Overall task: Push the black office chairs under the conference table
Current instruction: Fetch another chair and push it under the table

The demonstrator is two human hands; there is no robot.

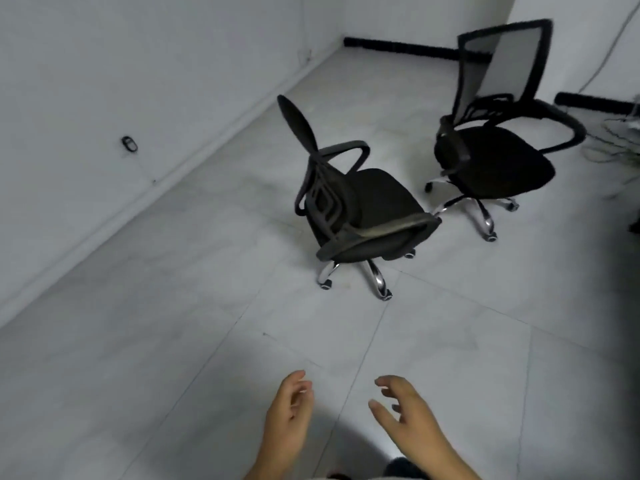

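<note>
Two black office chairs with mesh backs and chrome wheeled bases stand on the pale tiled floor. The nearer chair (363, 206) is mid-frame, seen from its side, its back toward the left wall. The farther chair (498, 147) stands to its right, nearer the back wall, its seat facing me. My left hand (289, 420) and my right hand (408, 414) hover low in the frame, fingers apart, holding nothing, well short of the nearer chair. No conference table is in view.
A white wall with a skirting board (138, 202) runs along the left and meets the back wall in the corner. Black strips (398, 46) lie along the back wall's foot. Loose cables (620, 140) lie at the right edge. A dark object (635, 223) cuts in at the far right.
</note>
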